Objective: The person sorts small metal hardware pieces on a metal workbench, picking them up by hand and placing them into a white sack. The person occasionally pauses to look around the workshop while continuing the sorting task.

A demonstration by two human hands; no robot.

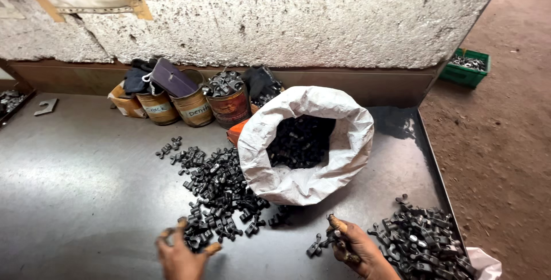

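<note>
Black forged metal parts (pixel 221 197) lie heaped on the dull steel table (pixel 80 182); the left hand (pixel 182 254) spreads open over them, and the right hand (pixel 353 245) pinches one part (pixel 317 247) beside a white woven sack (pixel 307 145).

Rough whitewashed wall (pixel 298 16); steel table (pixel 74 188); reddish dirt floor (pixel 505 142).

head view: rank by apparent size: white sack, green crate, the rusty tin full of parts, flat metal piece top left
1. white sack
2. rusty tin
3. green crate, though it sits farther away, so unsure against the tin
4. flat metal piece
</note>
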